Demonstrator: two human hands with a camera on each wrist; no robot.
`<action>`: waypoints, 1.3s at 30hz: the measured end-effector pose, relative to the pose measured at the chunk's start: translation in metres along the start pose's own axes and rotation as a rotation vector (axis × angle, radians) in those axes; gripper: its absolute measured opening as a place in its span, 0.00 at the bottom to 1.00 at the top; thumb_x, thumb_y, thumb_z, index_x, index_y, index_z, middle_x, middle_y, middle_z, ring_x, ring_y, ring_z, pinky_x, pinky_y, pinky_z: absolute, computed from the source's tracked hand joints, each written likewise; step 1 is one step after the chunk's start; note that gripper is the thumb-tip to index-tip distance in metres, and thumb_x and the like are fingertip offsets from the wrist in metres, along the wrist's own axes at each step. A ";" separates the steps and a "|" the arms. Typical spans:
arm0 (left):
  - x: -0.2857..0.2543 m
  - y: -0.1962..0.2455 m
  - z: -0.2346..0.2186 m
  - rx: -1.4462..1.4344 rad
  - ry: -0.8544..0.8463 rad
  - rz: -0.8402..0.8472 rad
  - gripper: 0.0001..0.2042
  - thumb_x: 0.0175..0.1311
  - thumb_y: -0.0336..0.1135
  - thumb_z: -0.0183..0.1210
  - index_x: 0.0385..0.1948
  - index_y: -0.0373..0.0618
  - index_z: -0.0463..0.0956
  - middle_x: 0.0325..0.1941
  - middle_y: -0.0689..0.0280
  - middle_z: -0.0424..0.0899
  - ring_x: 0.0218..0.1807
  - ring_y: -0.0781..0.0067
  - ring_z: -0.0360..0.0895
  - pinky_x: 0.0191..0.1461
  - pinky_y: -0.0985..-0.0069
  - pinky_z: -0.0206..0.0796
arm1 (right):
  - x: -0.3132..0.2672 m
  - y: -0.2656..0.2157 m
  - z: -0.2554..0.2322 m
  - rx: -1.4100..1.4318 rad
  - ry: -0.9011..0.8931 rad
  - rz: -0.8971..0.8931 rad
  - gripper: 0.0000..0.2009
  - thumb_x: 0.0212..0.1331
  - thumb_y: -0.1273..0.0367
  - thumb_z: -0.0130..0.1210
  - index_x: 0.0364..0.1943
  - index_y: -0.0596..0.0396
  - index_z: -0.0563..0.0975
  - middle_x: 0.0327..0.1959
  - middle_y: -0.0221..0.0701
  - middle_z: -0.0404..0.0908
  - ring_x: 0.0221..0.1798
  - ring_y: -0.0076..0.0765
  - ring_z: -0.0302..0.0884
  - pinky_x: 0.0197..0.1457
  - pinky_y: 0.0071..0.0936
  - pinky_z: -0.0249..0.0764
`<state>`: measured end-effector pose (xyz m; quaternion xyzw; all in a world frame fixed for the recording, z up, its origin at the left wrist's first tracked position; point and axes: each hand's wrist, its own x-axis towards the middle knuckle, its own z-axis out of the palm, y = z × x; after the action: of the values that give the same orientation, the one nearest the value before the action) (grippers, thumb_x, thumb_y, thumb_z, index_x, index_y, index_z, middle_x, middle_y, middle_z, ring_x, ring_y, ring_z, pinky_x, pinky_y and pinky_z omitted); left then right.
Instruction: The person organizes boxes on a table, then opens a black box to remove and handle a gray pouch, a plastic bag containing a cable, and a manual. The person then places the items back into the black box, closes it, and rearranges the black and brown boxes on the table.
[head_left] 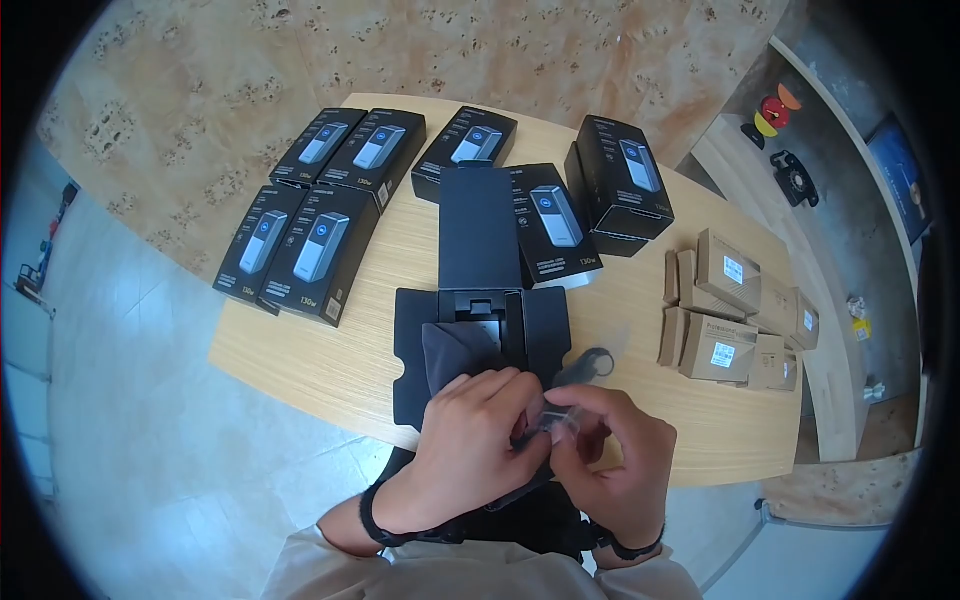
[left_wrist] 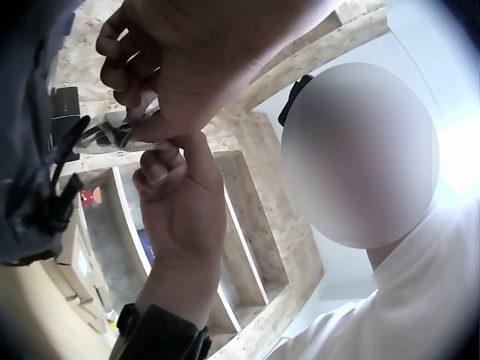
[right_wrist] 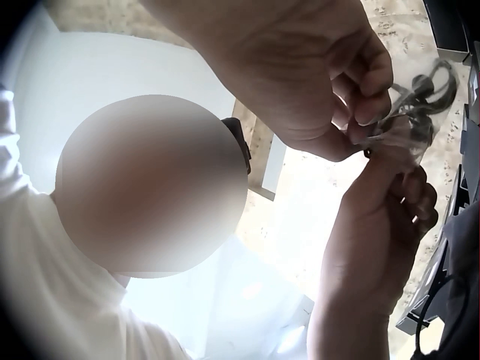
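Observation:
A small clear plastic bag (head_left: 559, 416) with a coiled black cable (right_wrist: 444, 91) inside is between my two hands, over the front of an opened black box. My left hand (head_left: 482, 425) pinches one edge of the bag between thumb and fingers. The right hand (head_left: 622, 448) pinches the bag close beside it, fingertips almost meeting the left ones. A dark grey cloth pouch (head_left: 458, 350) lies partly in the opened box (head_left: 480, 230), whose lid stands raised and whose side flaps are spread. The left hand hides the lower part of the pouch.
Several sealed black power bank boxes (head_left: 322, 250) stand at the table's left and back, more (head_left: 628, 175) at the back right. Small brown cartons (head_left: 722, 348) are stacked on the right of the wooden table (head_left: 300, 345). A shelf (head_left: 735, 160) with a black telephone (head_left: 795, 180) is beyond.

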<state>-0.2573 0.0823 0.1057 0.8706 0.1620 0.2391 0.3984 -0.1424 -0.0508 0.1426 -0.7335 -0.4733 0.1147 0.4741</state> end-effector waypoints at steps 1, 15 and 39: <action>0.000 0.000 0.001 0.001 0.000 -0.001 0.12 0.53 0.31 0.70 0.28 0.48 0.72 0.26 0.66 0.74 0.30 0.60 0.77 0.35 0.65 0.62 | 0.000 -0.001 0.001 0.013 -0.007 0.008 0.18 0.56 0.78 0.66 0.52 0.51 0.85 0.24 0.27 0.82 0.22 0.23 0.80 0.28 0.21 0.75; -0.001 0.004 -0.012 -0.094 -0.170 0.052 0.10 0.54 0.31 0.69 0.26 0.46 0.74 0.26 0.66 0.74 0.28 0.60 0.75 0.34 0.66 0.59 | 0.000 0.005 0.001 0.132 0.159 0.057 0.12 0.59 0.82 0.61 0.45 0.57 0.86 0.23 0.28 0.81 0.24 0.21 0.76 0.33 0.20 0.74; 0.005 0.007 -0.013 -0.245 0.048 0.134 0.07 0.59 0.23 0.68 0.28 0.41 0.76 0.28 0.64 0.73 0.29 0.65 0.70 0.36 0.70 0.59 | 0.002 0.006 -0.013 0.185 0.174 0.115 0.12 0.55 0.83 0.65 0.43 0.56 0.82 0.21 0.23 0.73 0.25 0.18 0.70 0.33 0.20 0.67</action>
<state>-0.2599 0.0880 0.1202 0.8184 0.0828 0.3038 0.4808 -0.1301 -0.0576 0.1454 -0.7198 -0.3749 0.1209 0.5716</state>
